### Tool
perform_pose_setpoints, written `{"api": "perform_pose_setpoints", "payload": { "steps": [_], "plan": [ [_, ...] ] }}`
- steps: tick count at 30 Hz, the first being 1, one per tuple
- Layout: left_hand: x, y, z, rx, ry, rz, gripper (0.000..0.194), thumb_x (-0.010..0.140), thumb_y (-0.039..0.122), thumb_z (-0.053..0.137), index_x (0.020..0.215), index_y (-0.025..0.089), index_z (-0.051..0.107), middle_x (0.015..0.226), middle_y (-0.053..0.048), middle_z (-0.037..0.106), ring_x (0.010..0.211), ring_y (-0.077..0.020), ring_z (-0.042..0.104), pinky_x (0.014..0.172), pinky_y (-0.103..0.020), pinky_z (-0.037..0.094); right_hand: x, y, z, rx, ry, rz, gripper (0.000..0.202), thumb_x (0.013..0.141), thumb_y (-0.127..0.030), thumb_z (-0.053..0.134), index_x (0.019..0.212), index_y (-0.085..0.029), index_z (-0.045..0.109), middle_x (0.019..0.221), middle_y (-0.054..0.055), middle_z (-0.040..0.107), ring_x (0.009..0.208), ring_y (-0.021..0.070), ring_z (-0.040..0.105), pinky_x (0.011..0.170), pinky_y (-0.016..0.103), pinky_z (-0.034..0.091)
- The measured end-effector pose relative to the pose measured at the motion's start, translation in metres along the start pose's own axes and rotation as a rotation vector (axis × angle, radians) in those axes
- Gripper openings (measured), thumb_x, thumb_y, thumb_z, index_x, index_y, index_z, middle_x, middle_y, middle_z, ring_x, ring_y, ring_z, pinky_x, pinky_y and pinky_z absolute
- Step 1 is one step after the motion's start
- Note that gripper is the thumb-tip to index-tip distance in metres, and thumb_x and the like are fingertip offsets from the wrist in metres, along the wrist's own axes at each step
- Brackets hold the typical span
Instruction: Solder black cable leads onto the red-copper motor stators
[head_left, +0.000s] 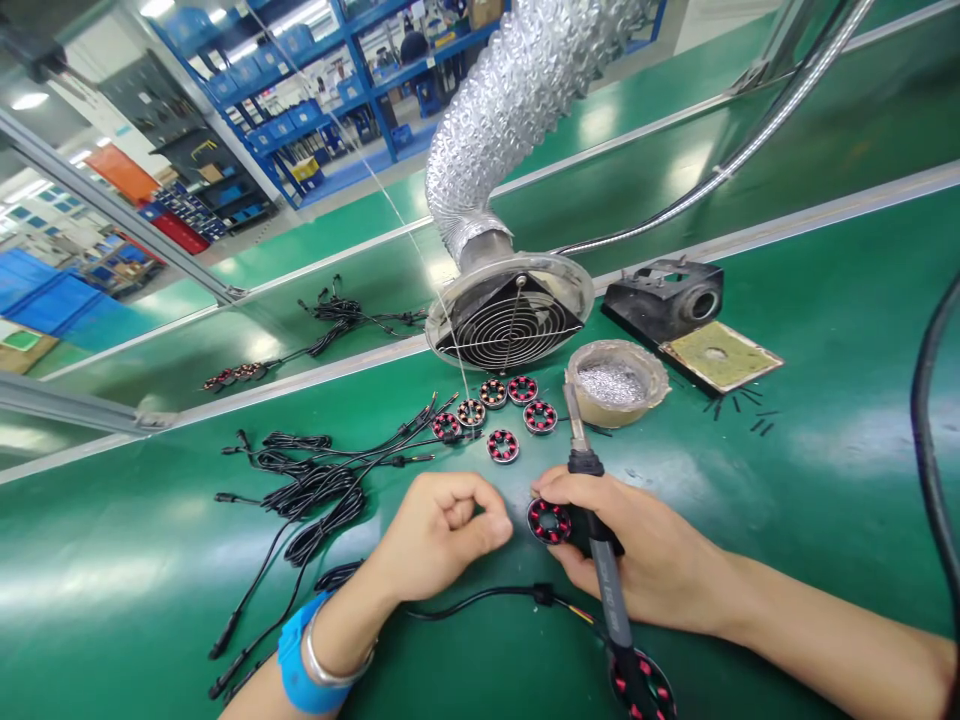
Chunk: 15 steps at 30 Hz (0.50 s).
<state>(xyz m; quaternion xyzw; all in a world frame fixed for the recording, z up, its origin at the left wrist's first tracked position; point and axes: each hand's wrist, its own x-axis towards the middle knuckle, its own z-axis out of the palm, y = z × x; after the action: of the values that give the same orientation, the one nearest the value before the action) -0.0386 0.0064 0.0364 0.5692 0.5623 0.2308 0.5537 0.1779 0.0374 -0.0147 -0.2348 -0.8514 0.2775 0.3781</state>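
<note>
My right hand holds a soldering iron, its tip pointing up and away, and also grips a small round coil ring with red windings between thumb and fingers. To its left, my left hand is curled with thumb and index finger pressed together; anything between them is too small to make out. Several more coil rings lie beyond my hands. Another ring sits at the bottom edge, partly behind the iron, near a black cable with thin coloured wires.
Bundled black cables lie on the left of the green table. Behind the rings are a fume extractor with a silver duct and a bowl of solder bits. An iron stand with a yellow sponge is at the right.
</note>
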Motion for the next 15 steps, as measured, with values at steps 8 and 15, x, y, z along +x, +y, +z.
{"api": "perform_pose_setpoints", "payload": {
  "steps": [8,15],
  "plan": [
    [0.001,0.005,0.003,0.242,-0.026,-0.058,0.021,0.081,0.035,0.057,0.069,0.017,0.059,0.046,0.010,0.023,0.046,-0.0082,0.018,0.046,-0.024,0.013,-0.005,0.001,0.001,-0.037,-0.118,0.024,0.046,0.077,-0.007,0.046,0.120,-0.022,0.042,0.098,0.008,0.064,0.078,0.0207,0.067,0.065,0.031,0.056],
    [0.008,0.010,0.006,0.184,0.070,-0.133,0.036,0.070,0.051,0.071,0.072,0.018,0.059,0.050,0.010,0.029,0.049,-0.0090,0.022,0.048,-0.023,0.015,-0.004,-0.001,-0.001,-0.038,-0.174,0.006,0.047,0.076,-0.003,0.050,0.119,-0.023,0.045,0.101,0.007,0.065,0.077,0.0193,0.066,0.066,0.029,0.055]
  ]
}}
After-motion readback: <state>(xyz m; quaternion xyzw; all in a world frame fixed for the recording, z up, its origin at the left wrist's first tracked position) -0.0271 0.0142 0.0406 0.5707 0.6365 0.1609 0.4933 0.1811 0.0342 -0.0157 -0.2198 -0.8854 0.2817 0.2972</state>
